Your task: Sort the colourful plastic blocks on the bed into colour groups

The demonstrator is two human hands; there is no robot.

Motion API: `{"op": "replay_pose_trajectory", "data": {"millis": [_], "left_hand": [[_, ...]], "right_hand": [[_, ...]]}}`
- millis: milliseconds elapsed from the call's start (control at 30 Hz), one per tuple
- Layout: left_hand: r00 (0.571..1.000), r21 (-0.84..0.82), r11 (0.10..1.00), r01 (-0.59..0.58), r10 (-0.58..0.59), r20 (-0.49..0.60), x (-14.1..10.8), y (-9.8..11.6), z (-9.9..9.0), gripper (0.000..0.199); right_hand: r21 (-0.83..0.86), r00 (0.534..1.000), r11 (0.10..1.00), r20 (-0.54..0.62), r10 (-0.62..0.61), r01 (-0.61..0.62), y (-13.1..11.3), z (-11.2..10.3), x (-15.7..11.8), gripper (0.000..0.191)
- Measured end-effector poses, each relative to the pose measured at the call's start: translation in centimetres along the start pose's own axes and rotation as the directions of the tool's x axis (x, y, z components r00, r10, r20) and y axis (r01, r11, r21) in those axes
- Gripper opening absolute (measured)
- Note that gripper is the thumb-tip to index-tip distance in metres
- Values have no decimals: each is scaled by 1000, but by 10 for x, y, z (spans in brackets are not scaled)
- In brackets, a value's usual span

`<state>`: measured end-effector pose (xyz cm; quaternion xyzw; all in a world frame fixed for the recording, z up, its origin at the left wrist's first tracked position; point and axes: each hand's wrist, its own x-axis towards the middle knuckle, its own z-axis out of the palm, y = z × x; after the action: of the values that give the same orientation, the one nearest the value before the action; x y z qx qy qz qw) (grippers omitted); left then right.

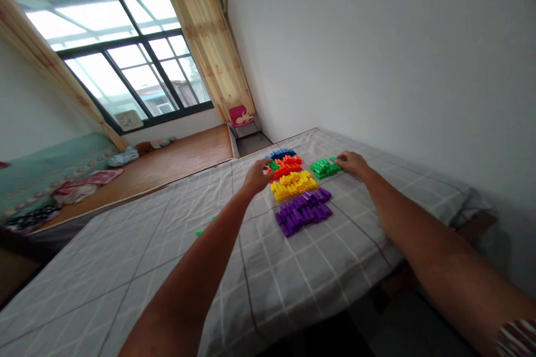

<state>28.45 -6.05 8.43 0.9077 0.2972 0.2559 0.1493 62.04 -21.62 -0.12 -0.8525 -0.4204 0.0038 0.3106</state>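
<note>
My left hand is closed on a small green plastic piece, held beside the orange pile. My right hand pinches another green piece at the right edge of the green pile. Toward me from the orange pile lie yellow pieces, then purple pieces. Behind the orange ones is a blue pile. The exact kind of these small pieces is too small to make out. A few loose green pieces lie left of my left forearm, partly hidden by it.
A grey checked cloth covers the table. A white wall runs along its right side. Beyond stand a pink chair and a low brown platform with cloths on it, under a window.
</note>
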Motion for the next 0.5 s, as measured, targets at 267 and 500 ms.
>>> {"op": "replay_pose_trajectory", "data": {"millis": [267,500], "left_hand": [[986,12,995,-103,101,131,41,57,69,45],[979,19,999,-35,30,201,74,64,114,46]], "right_hand": [[-10,999,1000,42,-27,28,15,10,2,38],[49,1000,999,-21,15,-14,12,4,1,49]]}}
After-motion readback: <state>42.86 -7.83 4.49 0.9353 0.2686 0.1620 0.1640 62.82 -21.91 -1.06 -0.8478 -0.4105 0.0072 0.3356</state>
